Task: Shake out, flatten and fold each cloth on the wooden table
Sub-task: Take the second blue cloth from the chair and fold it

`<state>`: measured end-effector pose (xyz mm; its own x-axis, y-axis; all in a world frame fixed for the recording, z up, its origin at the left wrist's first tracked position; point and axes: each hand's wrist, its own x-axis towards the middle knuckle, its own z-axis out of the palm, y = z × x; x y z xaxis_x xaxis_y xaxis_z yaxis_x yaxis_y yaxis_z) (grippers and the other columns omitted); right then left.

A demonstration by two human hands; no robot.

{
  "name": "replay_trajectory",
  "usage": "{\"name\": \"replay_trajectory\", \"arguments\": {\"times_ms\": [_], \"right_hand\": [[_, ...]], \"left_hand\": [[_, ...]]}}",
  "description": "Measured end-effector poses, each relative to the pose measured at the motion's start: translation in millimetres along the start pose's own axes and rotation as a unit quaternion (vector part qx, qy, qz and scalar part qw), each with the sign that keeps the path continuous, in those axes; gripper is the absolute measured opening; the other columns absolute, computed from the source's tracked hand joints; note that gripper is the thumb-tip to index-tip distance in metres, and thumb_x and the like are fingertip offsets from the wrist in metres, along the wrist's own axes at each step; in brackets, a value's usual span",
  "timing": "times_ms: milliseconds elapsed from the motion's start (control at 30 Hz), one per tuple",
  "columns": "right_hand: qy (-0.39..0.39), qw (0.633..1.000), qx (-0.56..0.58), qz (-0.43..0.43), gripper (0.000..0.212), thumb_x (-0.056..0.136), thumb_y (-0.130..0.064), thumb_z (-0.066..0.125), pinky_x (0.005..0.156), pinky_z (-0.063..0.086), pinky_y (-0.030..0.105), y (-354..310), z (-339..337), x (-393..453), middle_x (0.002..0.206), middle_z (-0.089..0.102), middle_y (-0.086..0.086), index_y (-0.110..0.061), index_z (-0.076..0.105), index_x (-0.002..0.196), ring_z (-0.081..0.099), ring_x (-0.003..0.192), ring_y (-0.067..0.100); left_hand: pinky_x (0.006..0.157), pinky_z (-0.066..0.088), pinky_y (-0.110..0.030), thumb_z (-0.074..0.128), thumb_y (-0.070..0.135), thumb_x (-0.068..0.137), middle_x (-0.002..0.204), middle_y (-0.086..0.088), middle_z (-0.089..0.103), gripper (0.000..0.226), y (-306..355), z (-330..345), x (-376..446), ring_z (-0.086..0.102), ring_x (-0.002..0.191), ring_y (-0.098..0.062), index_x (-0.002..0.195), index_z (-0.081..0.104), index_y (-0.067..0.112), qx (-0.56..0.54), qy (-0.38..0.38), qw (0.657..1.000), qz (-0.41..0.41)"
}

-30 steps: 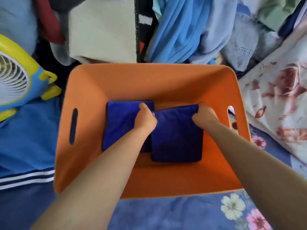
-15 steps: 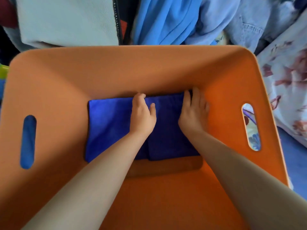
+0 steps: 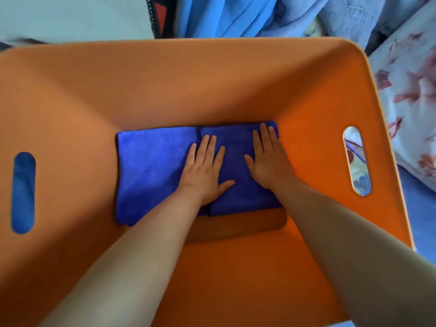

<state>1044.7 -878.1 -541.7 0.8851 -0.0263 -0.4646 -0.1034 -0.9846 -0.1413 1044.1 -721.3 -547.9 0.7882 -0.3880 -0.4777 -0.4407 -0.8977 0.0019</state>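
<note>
Two folded dark blue cloths lie side by side on the floor of an orange bin (image 3: 212,86). The left cloth (image 3: 151,171) reaches the bin's left inner wall. The right cloth (image 3: 236,161) overlaps it slightly and touches the right wall. My left hand (image 3: 205,171) lies flat with straight, spread fingers over the seam between the two cloths. My right hand (image 3: 269,159) presses flat on the right cloth near its far right corner. Both forearms reach down into the bin.
The bin has a slot handle in its left wall (image 3: 23,192) and one in its right wall (image 3: 357,161). Piled clothes (image 3: 224,15) in blue and pale tones lie beyond the bin. A floral fabric (image 3: 410,90) lies to the right.
Both hands went from gripping the right cloth's far edge to lying flat on the cloths with spread fingers. The view has moved closer into the bin.
</note>
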Motion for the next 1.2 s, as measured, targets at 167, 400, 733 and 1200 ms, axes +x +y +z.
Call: {"name": "replay_trajectory", "arguments": {"times_ms": [167, 400, 733, 1200], "right_hand": [[-0.05, 0.999, -0.015, 0.008, 0.063, 0.099, -0.037, 0.024, 0.117, -0.005, 0.034, -3, -13, 1, 0.153, -0.023, 0.007, -0.012, -0.011, 0.145, -0.02, 0.142, 0.022], [-0.049, 0.998, 0.021, 0.024, 0.061, 0.098, -0.023, 0.032, 0.119, 0.002, 0.035, -14, -46, -32, 0.156, -0.01, 0.011, -0.01, -0.002, 0.147, -0.009, 0.144, 0.026], [0.051, 0.993, 0.05, -0.093, 0.049, 0.091, -0.009, 0.039, 0.115, 0.021, 0.034, -18, -133, -153, 0.149, 0.031, 0.01, -0.007, 0.033, 0.139, 0.022, 0.14, 0.025], [0.227, 0.968, 0.015, -0.108, 0.045, 0.093, -0.011, 0.037, 0.108, 0.032, 0.035, -1, -239, -428, 0.148, 0.034, -0.001, -0.016, 0.037, 0.138, 0.025, 0.138, 0.019]], "left_hand": [[0.116, -0.011, -0.042, 0.026, 0.06, 0.092, 0.154, -0.012, -0.023, 0.082, 0, -11, 2, -0.024, 0.142, -0.026, 0.147, -0.014, 0.013, 0.009, -0.046, 0.999, 0.0], [0.11, 0.024, -0.037, 0.042, 0.03, 0.096, 0.141, -0.013, 0.035, 0.043, 12, -63, -20, 0.027, 0.135, -0.028, 0.133, 0.041, 0.007, -0.036, 0.005, 0.999, -0.022], [0.099, 0.035, -0.037, 0.038, 0.02, 0.097, 0.128, -0.01, 0.048, 0.031, 33, -156, -140, 0.04, 0.123, -0.027, 0.121, 0.052, 0.006, -0.004, 0.085, 0.994, -0.063], [0.093, 0.038, -0.034, 0.039, 0.012, 0.094, 0.125, -0.008, 0.05, 0.026, 126, -257, -383, 0.042, 0.12, -0.026, 0.115, 0.054, 0.008, -0.013, 0.226, 0.972, -0.06]]}}
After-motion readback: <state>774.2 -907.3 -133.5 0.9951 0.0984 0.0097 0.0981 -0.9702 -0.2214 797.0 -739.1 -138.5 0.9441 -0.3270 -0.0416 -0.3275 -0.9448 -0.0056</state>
